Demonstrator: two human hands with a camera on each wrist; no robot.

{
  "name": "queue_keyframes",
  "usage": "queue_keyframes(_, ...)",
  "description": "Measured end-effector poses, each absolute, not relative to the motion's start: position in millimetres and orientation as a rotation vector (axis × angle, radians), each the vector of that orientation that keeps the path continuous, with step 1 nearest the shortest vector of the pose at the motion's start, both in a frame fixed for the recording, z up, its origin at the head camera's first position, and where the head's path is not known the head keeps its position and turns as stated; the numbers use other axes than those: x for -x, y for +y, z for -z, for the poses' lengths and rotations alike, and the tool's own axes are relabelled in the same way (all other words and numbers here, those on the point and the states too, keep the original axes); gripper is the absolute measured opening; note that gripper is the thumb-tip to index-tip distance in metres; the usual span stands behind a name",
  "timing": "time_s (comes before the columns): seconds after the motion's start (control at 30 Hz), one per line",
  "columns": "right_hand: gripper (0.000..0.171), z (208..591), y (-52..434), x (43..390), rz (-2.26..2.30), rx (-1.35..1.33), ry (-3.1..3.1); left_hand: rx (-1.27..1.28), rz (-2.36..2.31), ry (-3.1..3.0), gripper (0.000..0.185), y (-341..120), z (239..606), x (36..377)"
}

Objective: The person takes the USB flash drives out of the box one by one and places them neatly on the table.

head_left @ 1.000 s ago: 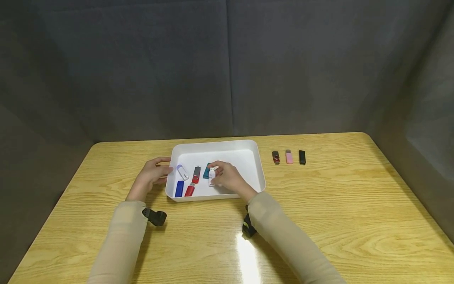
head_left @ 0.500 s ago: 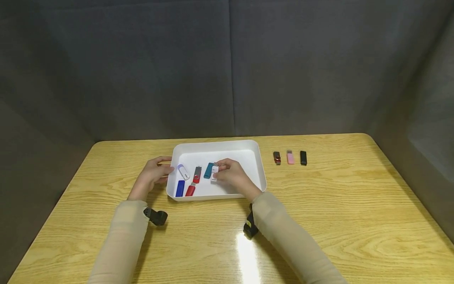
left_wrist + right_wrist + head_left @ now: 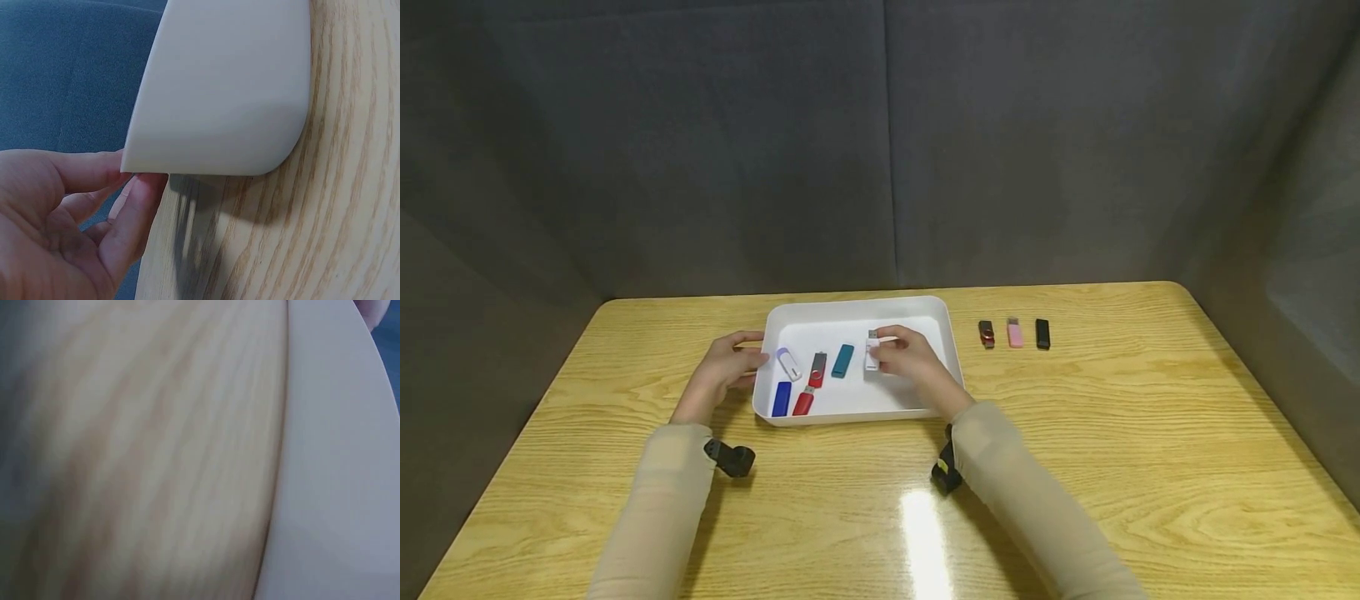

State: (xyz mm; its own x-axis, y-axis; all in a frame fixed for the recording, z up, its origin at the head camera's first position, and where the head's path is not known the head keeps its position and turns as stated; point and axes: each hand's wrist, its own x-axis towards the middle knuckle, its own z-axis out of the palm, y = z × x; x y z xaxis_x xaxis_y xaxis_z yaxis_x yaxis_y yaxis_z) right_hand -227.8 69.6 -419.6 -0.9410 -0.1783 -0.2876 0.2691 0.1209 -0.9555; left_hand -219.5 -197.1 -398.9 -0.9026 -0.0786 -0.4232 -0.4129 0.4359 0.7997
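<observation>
No readable text, labels, brands or nos. showed anywhere. The USB sticks in the tray (image 3: 936, 312) and on the table (image 3: 1150, 433) were too small to make out any print; wrist views were blurred or showed plain surfaces only.

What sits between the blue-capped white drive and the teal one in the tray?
Head view: one red-and-black swivel drive lies between the blue-capped white drive and the teal drive.

Recording booth: grey fabric partitions (image 3: 880, 142), wooden table (image 3: 1150, 467)
</observation>
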Motion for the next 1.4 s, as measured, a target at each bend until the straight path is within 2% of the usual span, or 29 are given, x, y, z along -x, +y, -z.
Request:
queue_keyframes(0.6, 0.045, 401.6, 118.5, 242.7, 1.929, -0.022, 2.074, 0.430, -1.448, 2.366, 0.052, -197.2, 398.5, 218.7)
queue_keyframes(1.4, 0.056, 404.1, 196.6, 250.6, 2.206, -0.333, 1.981, 0.428, -1.452, 2.367, 0.052, -197.5, 398.7, 219.0)
